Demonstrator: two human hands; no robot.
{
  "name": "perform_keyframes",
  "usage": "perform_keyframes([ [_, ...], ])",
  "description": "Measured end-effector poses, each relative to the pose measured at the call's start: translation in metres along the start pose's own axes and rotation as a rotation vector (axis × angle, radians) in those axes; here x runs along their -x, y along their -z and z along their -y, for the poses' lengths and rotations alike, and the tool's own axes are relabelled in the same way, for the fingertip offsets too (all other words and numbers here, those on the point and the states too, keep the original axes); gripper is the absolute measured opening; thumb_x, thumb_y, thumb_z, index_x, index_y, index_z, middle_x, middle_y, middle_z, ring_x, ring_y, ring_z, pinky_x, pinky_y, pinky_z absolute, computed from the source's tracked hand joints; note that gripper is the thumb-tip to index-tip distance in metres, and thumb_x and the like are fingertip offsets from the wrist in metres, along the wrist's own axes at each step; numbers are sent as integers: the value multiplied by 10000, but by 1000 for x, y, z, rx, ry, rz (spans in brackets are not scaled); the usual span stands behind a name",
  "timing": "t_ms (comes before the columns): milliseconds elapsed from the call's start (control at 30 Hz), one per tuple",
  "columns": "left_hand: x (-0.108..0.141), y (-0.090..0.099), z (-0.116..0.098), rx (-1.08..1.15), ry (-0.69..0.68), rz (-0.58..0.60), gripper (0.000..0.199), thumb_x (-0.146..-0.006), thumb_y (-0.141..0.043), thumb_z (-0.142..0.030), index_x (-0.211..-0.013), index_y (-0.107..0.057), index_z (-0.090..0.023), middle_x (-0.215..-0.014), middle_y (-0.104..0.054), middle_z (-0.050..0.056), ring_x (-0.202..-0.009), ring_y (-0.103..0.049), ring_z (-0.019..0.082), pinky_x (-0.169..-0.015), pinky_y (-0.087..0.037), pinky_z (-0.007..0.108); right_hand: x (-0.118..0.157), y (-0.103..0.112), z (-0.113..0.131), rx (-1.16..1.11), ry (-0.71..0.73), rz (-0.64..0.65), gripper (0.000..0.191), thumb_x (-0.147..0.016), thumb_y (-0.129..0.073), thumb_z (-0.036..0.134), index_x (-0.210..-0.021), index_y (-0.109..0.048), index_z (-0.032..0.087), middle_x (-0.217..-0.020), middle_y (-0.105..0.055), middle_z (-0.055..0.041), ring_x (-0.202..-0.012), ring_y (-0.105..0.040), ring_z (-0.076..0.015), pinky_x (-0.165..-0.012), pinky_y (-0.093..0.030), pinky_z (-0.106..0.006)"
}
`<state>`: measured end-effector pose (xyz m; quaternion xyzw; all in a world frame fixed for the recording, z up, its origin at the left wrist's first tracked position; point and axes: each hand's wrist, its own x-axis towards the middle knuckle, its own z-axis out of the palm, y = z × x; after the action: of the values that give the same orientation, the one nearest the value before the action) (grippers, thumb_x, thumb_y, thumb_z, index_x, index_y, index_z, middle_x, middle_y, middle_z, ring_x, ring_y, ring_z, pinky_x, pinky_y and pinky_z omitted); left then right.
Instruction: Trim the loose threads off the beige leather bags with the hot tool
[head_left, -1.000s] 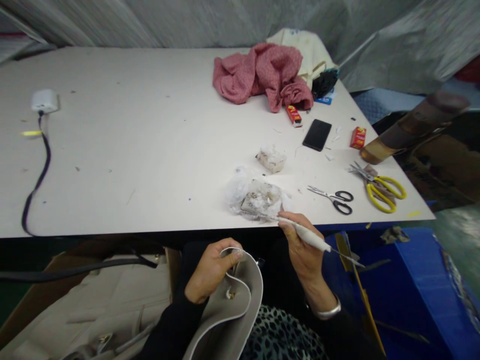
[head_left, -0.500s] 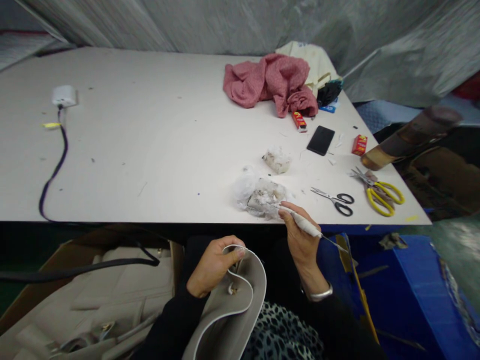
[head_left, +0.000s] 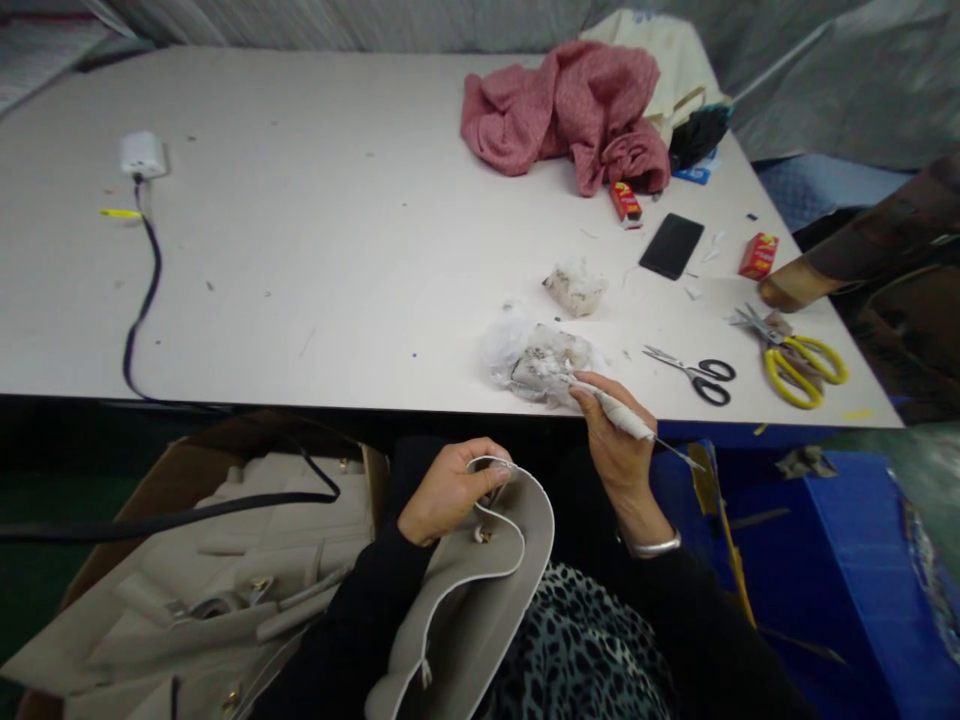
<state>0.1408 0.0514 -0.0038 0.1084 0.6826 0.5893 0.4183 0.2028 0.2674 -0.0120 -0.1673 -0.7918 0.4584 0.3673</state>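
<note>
My left hand (head_left: 452, 492) pinches the top edge of a grey-beige leather-like piece (head_left: 517, 510), which curves in an S over my lap and bears a small metal fitting. My right hand (head_left: 621, 440) is closed round a white-wrapped tool (head_left: 619, 412) with a thin metal end pointing down to the right. The tool's other end touches a whitish, dirty lump in crumpled plastic (head_left: 547, 362) at the table's front edge. A second whitish block (head_left: 575, 287) lies just behind it.
On the white table (head_left: 337, 250) are black-handled scissors (head_left: 694, 375), yellow-handled scissors (head_left: 799, 355), a dark phone-like slab (head_left: 672, 246), red boxes (head_left: 759, 256), pink cloth (head_left: 562, 115) and a corded white adapter (head_left: 142, 155). Beige pieces fill a carton (head_left: 187, 450); a blue bin (head_left: 810, 560) stands right.
The camera view has shifted, so the table and its items appear higher and mostly further right. Both hands keep their holds, and the tool's end remains at the plastic-wrapped lump.
</note>
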Motion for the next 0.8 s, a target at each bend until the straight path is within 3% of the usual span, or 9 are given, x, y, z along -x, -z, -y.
perform_keyframes([
  [200, 3, -5, -1, -113, -47, -2, 153, -785, -745, -302, -834, -735, -157, -796, -694, 32, -734, -590, 164, -691, -447, 262, 0, 5, 3, -33, 5, -19, 182, -953, -725, 363, -1028, -784, 209, -1060, -790, -64, -968, -745, -232, -931, -598, -423],
  [367, 7, -6, -13, -243, -125, -68, 116, -791, -719, -265, -825, -752, -159, -822, -723, 37, -775, -630, 179, -748, -475, 282, 3, 12, 11, -77, -67, -91, 259, -1003, -645, 411, -1128, -742, 206, -980, -785, -62, -797, -749, -199, -761, -619, -383],
  [467, 14, 13, -35, -251, -196, -258, 149, -791, -725, -291, -829, -748, -148, -778, -712, 28, -729, -623, 166, -721, -484, 275, 2, 16, 20, -125, -82, -128, 280, -1037, -583, 411, -1194, -682, 202, -892, -781, -47, -685, -728, -167, -629, -572, -312],
  [567, 32, 46, -69, -219, -261, -504, 201, -752, -769, -311, -855, -738, -141, -750, -702, 13, -665, -611, 143, -635, -487, 244, -3, 20, 34, -201, -77, -170, 221, -1026, -603, 389, -1125, -652, 198, -891, -780, -47, -643, -717, -158, -572, -530, -276],
  [700, 79, 86, -111, -134, -271, -770, 326, -709, -809, -316, -929, -703, -100, -705, -682, 1, -580, -620, 127, -536, -499, 216, -9, 26, 52, -256, -48, -224, 185, -966, -692, 370, -1025, -629, 206, -896, -775, -56, -623, -709, -186, -544, -531, -302],
  [800, 121, 98, -121, -208, -242, -899, 349, -756, -781, -326, -1001, -696, -92, -650, -659, -11, -502, -600, 119, -468, -481, 210, -12, 30, 57, -262, -45, -203, 222, -976, -673, 412, -1001, -625, 197, -866, -775, -58, -620, -704, -183, -540, -532, -296],
])
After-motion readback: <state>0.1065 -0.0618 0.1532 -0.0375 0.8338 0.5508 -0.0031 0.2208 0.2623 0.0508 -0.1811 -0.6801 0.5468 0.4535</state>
